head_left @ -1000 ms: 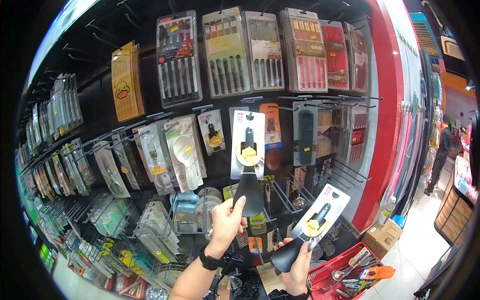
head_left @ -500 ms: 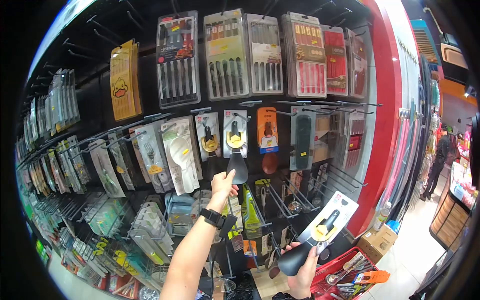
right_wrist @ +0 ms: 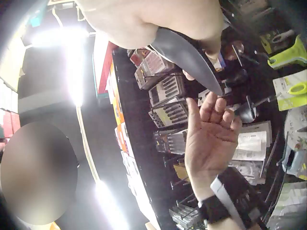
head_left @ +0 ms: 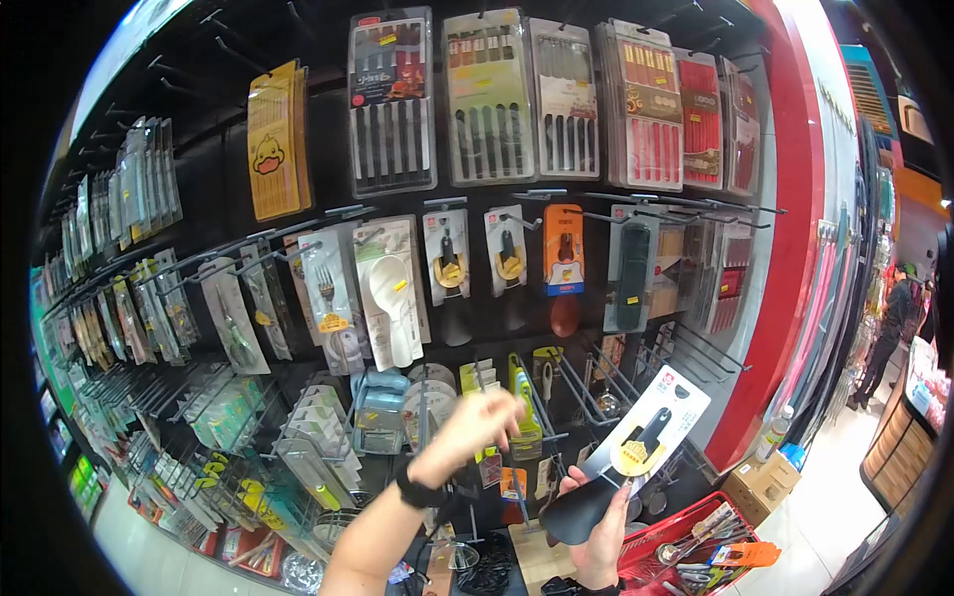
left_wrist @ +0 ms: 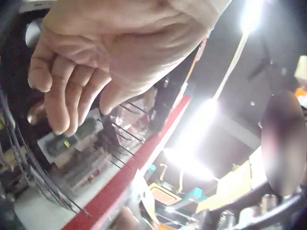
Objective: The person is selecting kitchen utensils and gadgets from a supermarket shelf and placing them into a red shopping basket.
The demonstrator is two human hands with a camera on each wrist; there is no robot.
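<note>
- Left hand (head_left: 485, 422): 6 o'clock of the head view, in front of the peg wall (head_left: 199, 214). Fingers (left_wrist: 62, 103) loosely bent, holding nothing.
- Right hand (head_left: 599, 517): 5 o'clock. Fingers wrapped round the bowl of the carded black scoop (head_left: 636, 452), card tilted toward 1 o'clock.
- Red basket (head_left: 651, 559): just beside the right hand, at its 4 o'clock.

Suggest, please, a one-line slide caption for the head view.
Right hand holds a packaged black scoop while the empty left hand hovers before a shop's utensil display wall.
</note>
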